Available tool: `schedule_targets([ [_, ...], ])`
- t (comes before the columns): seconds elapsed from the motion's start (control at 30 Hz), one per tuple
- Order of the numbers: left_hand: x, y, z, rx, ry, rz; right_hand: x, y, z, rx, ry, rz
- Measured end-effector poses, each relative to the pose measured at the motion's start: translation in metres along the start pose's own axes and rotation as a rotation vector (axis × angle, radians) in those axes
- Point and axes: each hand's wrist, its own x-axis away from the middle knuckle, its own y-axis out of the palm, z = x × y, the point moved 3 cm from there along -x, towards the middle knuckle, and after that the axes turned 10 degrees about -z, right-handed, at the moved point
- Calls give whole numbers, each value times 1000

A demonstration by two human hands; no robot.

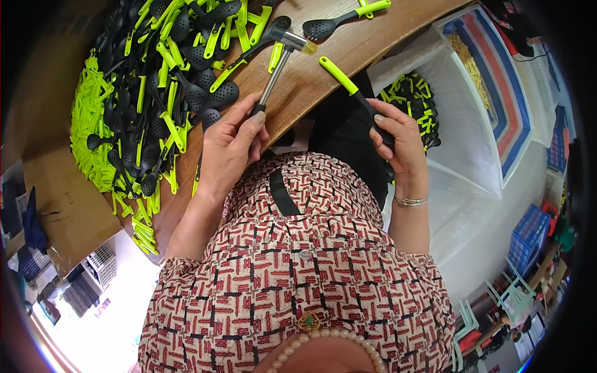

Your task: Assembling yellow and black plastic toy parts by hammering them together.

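Note:
My left hand (233,140) is closed around the grip of a small hammer (275,76). Its metal shaft slants up and right to a head with a yellowish, see-through face. In my right hand (403,138) is a black kitchen spoon (340,76) with a lime-green handle; my fingers grip it by the black end and partly cover its bowl. The handle points up and left, close to the table edge and apart from the hammer. Beyond my left hand lies a big pile of black slotted spoons (198,96) with lime-green handles.
Loose lime-green handles (93,124) are heaped at the left of the wooden table (311,78). One slotted spoon (320,28) lies near the far edge. Right of me, a bag (435,68) of white sheeting holds more green and black pieces (415,102). Cardboard (56,205) stands at the left.

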Motion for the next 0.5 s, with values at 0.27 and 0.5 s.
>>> schedule_targets([
  [0.27,-3,-2,-6,-102,66,45,0,-9,4,-60,28,7],
  [0.5,-3,-4,-6,-78,61,55,-9,-32,19,-550,-11,-348],
])
